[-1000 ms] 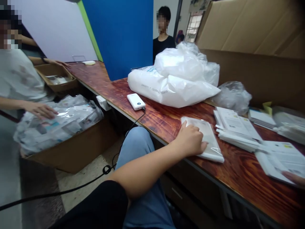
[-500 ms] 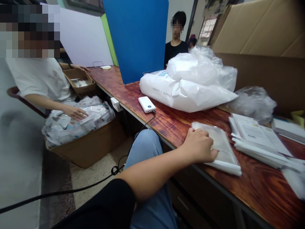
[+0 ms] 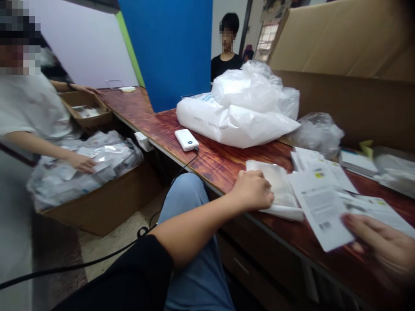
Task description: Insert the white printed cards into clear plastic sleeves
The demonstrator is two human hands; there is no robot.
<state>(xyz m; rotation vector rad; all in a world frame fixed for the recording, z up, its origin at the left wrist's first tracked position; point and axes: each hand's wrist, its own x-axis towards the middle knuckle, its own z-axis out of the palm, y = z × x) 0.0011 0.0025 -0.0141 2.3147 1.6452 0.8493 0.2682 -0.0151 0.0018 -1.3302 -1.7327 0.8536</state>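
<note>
My left hand point(image 3: 253, 190) rests with curled fingers on a stack of clear plastic sleeves point(image 3: 279, 190) near the front edge of the red-brown wooden table point(image 3: 223, 164). My right hand point(image 3: 379, 246) comes in at the lower right and pinches a white printed leaflet point(image 3: 320, 207), held just above the table beside the sleeves. More leaflets lie in a pile point(image 3: 327, 166) behind it.
Big white plastic bags point(image 3: 240, 108) and a white power bank point(image 3: 186, 139) with its cable sit farther back. A person on the left reaches into a cardboard box of packets point(image 3: 84, 172). Another person stands behind the blue panel point(image 3: 168, 47). Cardboard point(image 3: 343, 39) walls the right side.
My right hand has come into view holding a leaflet over the table beside the sleeves. My left hand has stayed on the sleeve stack. The camera swung right then back.
</note>
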